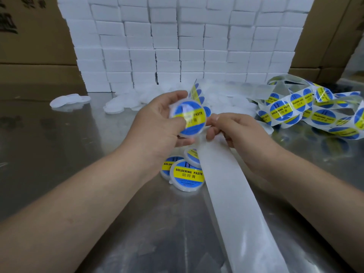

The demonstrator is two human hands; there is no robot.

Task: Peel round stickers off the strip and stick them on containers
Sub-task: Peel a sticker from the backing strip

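Observation:
My left hand (pixel 157 119) grips a round white container (pixel 188 119) whose lid bears a blue and yellow "Soldering Paste" sticker, with the thumb on the sticker's left edge. My right hand (pixel 236 131) pinches the sticker strip (pixel 232 194) just right of the container. The bare backing runs from that hand toward me. The strip's part with stickers rises behind the container and leads to a tangled heap (pixel 311 111) at the right. Three labelled containers (pixel 187 174) lie on the table below my hands.
The table (pixel 59 138) is shiny metal. Several unlabelled white containers (pixel 122 107) lie scattered behind my hands, with a small group (pixel 69 101) at the left. A wall of stacked white boxes (pixel 177 46) stands at the back, flanked by brown cartons (pixel 29 36).

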